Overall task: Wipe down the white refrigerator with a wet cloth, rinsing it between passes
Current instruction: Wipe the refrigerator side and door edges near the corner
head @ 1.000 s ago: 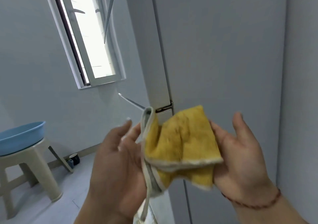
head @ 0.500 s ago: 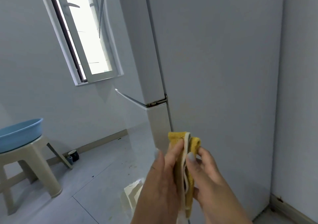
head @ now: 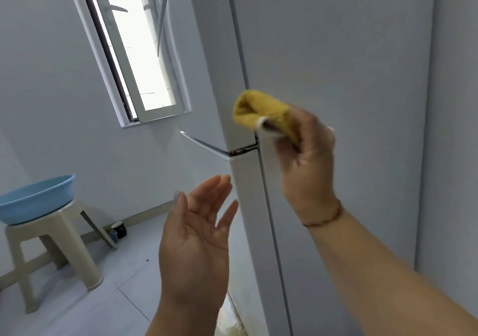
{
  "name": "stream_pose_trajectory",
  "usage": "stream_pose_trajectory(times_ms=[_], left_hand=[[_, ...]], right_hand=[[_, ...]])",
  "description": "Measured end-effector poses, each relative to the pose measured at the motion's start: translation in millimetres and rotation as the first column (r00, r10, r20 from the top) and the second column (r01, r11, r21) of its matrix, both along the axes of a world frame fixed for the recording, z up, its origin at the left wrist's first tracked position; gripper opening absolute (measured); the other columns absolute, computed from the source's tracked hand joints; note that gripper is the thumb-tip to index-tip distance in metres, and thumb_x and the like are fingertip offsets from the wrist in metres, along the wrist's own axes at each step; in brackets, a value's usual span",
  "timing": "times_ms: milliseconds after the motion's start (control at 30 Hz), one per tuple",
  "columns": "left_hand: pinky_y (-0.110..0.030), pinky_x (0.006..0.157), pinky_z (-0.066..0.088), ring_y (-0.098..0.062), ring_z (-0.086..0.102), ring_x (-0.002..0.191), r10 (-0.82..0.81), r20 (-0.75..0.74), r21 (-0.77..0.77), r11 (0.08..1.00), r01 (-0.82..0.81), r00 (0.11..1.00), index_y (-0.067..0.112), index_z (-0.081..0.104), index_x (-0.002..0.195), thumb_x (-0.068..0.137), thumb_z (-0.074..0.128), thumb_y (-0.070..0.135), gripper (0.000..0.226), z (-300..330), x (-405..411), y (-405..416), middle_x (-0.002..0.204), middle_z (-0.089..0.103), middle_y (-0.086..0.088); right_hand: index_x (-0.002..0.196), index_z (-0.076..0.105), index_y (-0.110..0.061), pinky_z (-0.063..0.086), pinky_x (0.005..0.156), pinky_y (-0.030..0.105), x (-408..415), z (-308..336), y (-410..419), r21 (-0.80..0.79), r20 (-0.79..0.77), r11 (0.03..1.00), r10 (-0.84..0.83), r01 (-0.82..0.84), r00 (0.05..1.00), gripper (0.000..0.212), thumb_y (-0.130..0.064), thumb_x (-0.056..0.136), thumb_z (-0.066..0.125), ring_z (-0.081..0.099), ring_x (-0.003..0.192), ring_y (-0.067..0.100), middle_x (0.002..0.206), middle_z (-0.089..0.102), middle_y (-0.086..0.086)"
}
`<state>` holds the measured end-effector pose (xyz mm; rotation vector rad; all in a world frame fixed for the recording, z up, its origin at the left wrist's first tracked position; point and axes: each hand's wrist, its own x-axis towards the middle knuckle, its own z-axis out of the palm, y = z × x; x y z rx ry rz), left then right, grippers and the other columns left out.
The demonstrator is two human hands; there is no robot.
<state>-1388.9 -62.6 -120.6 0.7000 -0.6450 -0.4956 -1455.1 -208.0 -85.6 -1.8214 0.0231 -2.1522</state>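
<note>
A wiping pass looks about to begin: the right hand (head: 307, 154) grips the bunched yellow cloth (head: 263, 114), raised near the white refrigerator (head: 336, 77) just above the seam between its doors. The left hand (head: 196, 235) hangs open and empty lower down, well apart from the cloth. Next, I judge, the cloth must be pressed flat against the panel.

The right hand (head: 306, 154) is now lifting the yellow cloth (head: 263, 114) alone toward the refrigerator (head: 336, 64) edge (near the hinge), while the left hand (head: 196, 240) is hanging open, emptied.
</note>
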Motion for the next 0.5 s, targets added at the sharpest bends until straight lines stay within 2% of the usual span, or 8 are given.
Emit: stream_pose_trajectory(times_ms=[67, 100, 167, 233, 300, 400, 500], left_hand=[[-0.043, 0.098, 0.047, -0.026, 0.063, 0.116, 0.094, -0.031, 0.077, 0.993, -0.091, 0.995, 0.007, 0.065, 0.109, 0.101, 0.032, 0.036, 0.045, -3.9, 7.8, -5.1, 0.116, 0.069, -0.015], [-0.042, 0.096, 0.048, -0.027, 0.063, 0.115, 0.120, -0.039, 0.114, 0.987, -0.115, 0.992, 0.008, 0.065, 0.109, 0.103, 0.032, 0.035, 0.044, -6.4, 11.6, -8.3, 0.114, 0.069, -0.015], [-0.041, 0.094, 0.049, -0.026, 0.063, 0.111, 0.151, -0.031, 0.177, 0.974, -0.143, 0.988, 0.010, 0.066, 0.109, 0.103, 0.033, 0.036, 0.042, -10.2, 17.3, -12.8, 0.106, 0.069, -0.012], [-0.041, 0.093, 0.049, -0.025, 0.062, 0.106, 0.166, -0.011, 0.231, 0.960, -0.159, 0.986, 0.012, 0.066, 0.109, 0.102, 0.035, 0.039, 0.042, -15.3, 22.2, -17.1, 0.100, 0.067, -0.009], [-0.041, 0.091, 0.049, -0.024, 0.061, 0.101, 0.163, 0.007, 0.257, 0.953, -0.159, 0.987, 0.012, 0.065, 0.112, 0.102, 0.034, 0.042, 0.044, -16.6, 25.1, -19.8, 0.099, 0.066, -0.008], [-0.041, 0.087, 0.046, -0.021, 0.058, 0.095, 0.162, 0.054, 0.269, 0.948, -0.171, 0.985, 0.013, 0.064, 0.116, 0.102, 0.029, 0.048, 0.051, -18.8, 29.0, -22.9, 0.097, 0.065, -0.005], [-0.045, 0.091, 0.045, -0.023, 0.057, 0.099, 0.169, 0.152, 0.272, 0.940, -0.206, 0.974, 0.014, 0.066, 0.117, 0.100, 0.026, 0.052, 0.058, -23.7, 34.3, -23.7, 0.102, 0.066, -0.009]], right_hand=[[0.124, 0.061, -0.007, 0.046, 0.095, 0.052, 26.1, -22.7, -6.3, -0.057, -0.162, 0.996, -0.083, 0.074, 0.983, 0.033, -0.011, 0.092, 0.052, 0.059, 0.113, 0.033, 0.121, 0.064, 0.012], [0.130, 0.056, -0.010, 0.037, 0.104, 0.056, 36.4, -39.8, -6.7, -0.070, -0.238, 0.991, -0.126, 0.112, 0.963, 0.038, -0.009, 0.092, 0.049, 0.050, 0.128, 0.033, 0.135, 0.057, 0.010], [0.137, 0.048, -0.016, 0.023, 0.115, 0.055, 45.4, -69.0, -6.1, -0.094, -0.313, 0.988, -0.148, 0.125, 0.938, 0.043, -0.008, 0.095, 0.044, 0.031, 0.143, 0.024, 0.148, 0.043, 0.001], [0.139, 0.044, -0.017, 0.017, 0.118, 0.050, 45.5, -83.9, -4.5, -0.058, -0.341, 0.993, -0.116, 0.103, 0.933, 0.042, -0.012, 0.097, 0.042, 0.024, 0.146, 0.019, 0.150, 0.038, -0.002], [0.142, 0.040, -0.018, 0.016, 0.119, 0.050, 40.7, -86.5, -0.2, -0.021, -0.366, 0.996, -0.090, 0.088, 0.926, 0.041, -0.024, 0.102, 0.037, 0.020, 0.147, 0.018, 0.152, 0.034, -0.003], [0.148, 0.030, -0.018, 0.011, 0.119, 0.051, 33.7, -94.5, 7.2, 0.027, -0.461, 0.999, -0.020, 0.037, 0.887, 0.059, -0.051, 0.101, 0.018, 0.011, 0.149, 0.017, 0.158, 0.024, -0.005], [0.150, 0.025, -0.021, 0.008, 0.119, 0.049, 28.3, -108.9, 11.5, 0.056, -0.507, 0.998, 0.026, 0.003, 0.862, 0.064, -0.057, 0.099, 0.010, 0.008, 0.150, 0.018, 0.160, 0.019, -0.006]])
